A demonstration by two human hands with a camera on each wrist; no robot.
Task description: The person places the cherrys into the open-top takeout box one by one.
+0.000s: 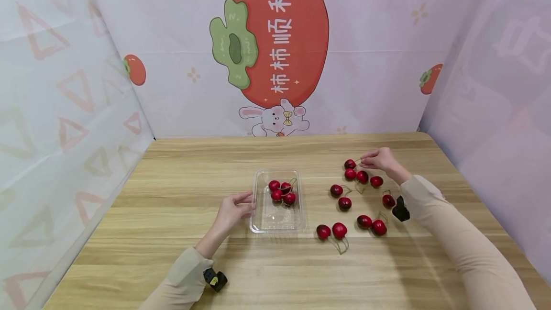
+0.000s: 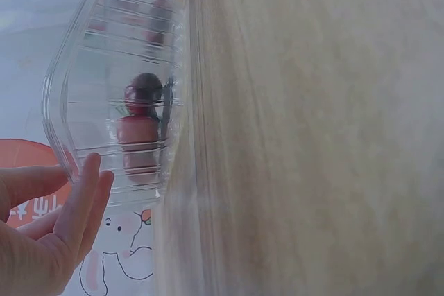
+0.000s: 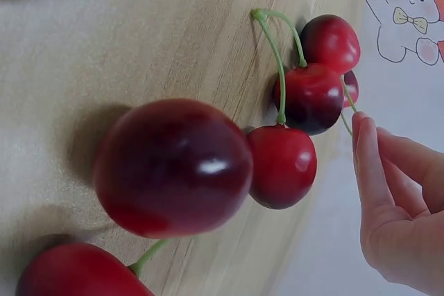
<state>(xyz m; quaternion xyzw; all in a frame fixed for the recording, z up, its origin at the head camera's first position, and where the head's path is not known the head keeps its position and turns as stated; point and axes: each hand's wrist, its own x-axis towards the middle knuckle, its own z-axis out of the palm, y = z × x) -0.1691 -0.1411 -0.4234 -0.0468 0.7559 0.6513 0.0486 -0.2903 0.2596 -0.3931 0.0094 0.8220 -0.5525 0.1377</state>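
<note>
A clear plastic container [image 1: 275, 223] stands on the table with several red cherries [image 1: 289, 198] inside. My left hand [image 1: 234, 210] holds its left rim, thumb and fingers on either side of the edge in the left wrist view. To the right, my right hand [image 1: 380, 160] pinches a thin green stem between thumb and fingertips. That stem leads to a dark red cherry [image 1: 349, 163] at the back of a cluster, partly hidden behind other cherries in the right wrist view. Nearer cherries [image 3: 173, 168] lie below the right hand and wrist.
Stemmed cherries in pairs, such as one bright red cherry [image 1: 339, 230], lie between the container and the right forearm. A single cherry [image 1: 388, 200] sits beside the right wrist camera [image 1: 401, 209]. Printed cloth [image 1: 366, 85] hangs behind the wooden table [image 1: 181, 166].
</note>
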